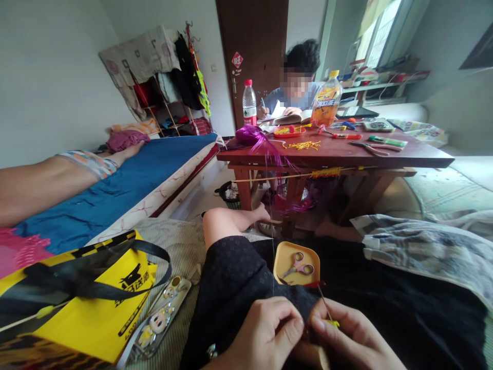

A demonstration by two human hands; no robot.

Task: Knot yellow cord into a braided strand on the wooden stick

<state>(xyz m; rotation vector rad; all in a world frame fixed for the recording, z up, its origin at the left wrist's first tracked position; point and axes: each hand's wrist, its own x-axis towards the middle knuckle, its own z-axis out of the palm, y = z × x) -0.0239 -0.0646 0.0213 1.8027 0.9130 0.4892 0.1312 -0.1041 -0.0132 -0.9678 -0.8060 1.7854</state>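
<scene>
My left hand [271, 329] is closed in a pinch over my lap; what its fingers hold is hidden. A fine purplish thread [273, 257] comes down from the table and disappears behind it. Close beside it, my right hand [348, 331] pinches a thin stick [325, 303] with a dark red tip, standing up at a tilt. A small yellow piece [333, 323] shows at those fingertips. Just beyond the hands, a yellow tray [316, 252] rests on the black cloth over my lap, with scissors [298, 266] in it.
Ahead, a person [302, 61] writes at a dark red table [423, 154]. Purple fibres [252, 136], yellow strips [304, 146], pliers [370, 149] and bottles stand or lie there. Left are a yellow bag [100, 313], a phone [164, 318] and a bed [162, 164] where another person lies.
</scene>
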